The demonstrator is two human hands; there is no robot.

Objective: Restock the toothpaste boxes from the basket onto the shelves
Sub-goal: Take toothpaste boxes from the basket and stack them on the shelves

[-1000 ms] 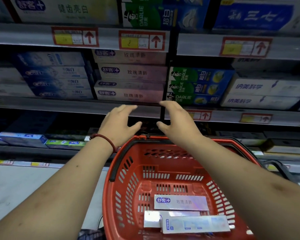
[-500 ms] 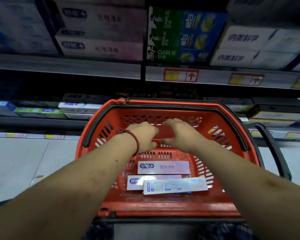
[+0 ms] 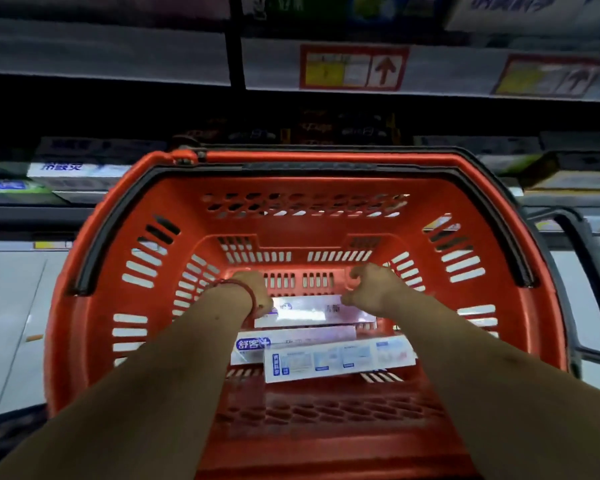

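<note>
A red plastic basket (image 3: 94, 306) fills the middle of the view. Three toothpaste boxes lie on its floor. The farthest, a pale pink box (image 3: 312, 311), has my left hand (image 3: 253, 292) curled over its left end and my right hand (image 3: 371, 289) curled over its right end. Closer to me lies a second pink box (image 3: 291, 339) with a blue logo. A white and blue box (image 3: 336, 362) lies partly on top of that one, nearest to me. A red cord circles my left wrist.
Shelves run across the top of the view: a shelf edge (image 3: 465, 71) with red price tags, and below it a dark shelf with toothpaste boxes (image 3: 70, 171) at the left and more at the right. A black basket handle (image 3: 589, 271) hangs at the right. Grey floor lies at the left.
Both hands have come down from the shelf into the basket and now curl over the ends of the farthest pink box. The view has tilted down toward the basket.
</note>
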